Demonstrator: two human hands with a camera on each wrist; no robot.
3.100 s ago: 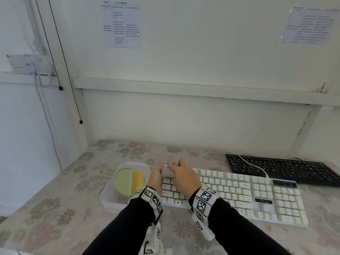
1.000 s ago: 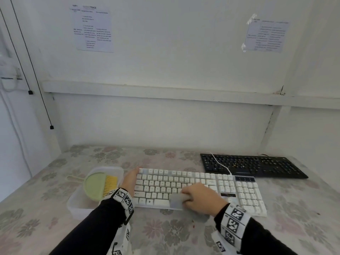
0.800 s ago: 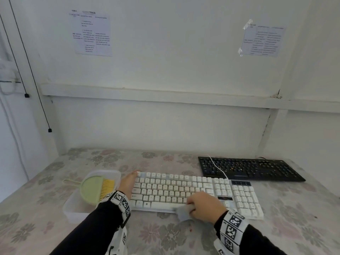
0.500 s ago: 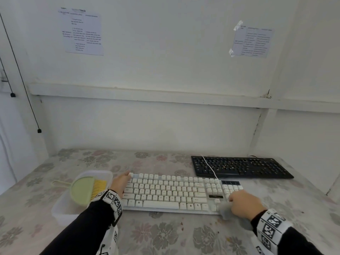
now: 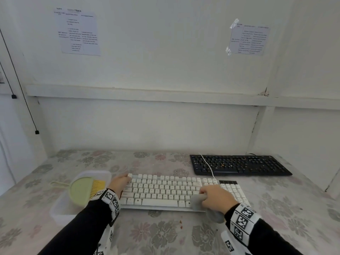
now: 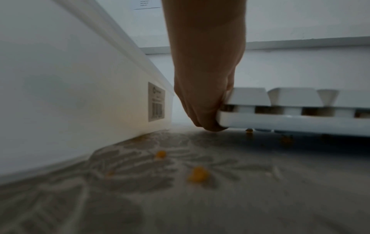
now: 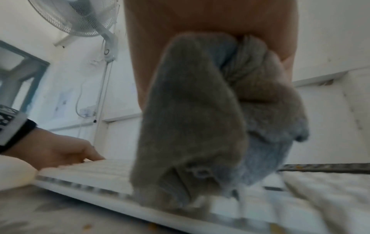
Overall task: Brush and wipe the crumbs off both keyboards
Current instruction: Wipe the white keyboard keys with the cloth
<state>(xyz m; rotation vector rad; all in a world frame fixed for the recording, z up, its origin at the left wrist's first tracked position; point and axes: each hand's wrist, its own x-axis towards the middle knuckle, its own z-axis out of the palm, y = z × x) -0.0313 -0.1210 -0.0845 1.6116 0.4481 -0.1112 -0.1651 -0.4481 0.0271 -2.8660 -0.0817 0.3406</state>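
A white keyboard lies across the middle of the flowered table. My left hand grips its left end, with fingers curled round the corner of the white keyboard. My right hand holds a bunched grey cloth and presses it on the lower right keys. From the right wrist the grey cloth fills the view above the white keyboard. A black keyboard with orange crumbs on it lies behind, to the right.
A white plastic tub stands left of the white keyboard and holds a green brush with yellow bristles. Orange crumbs lie on the table between tub and keyboard. A few more crumbs lie in front. The wall is close behind.
My right hand swept the cloth rightwards along the white keyboard's front edge to its right end, then came back left onto the lower right keys. The left hand stayed on the left end.
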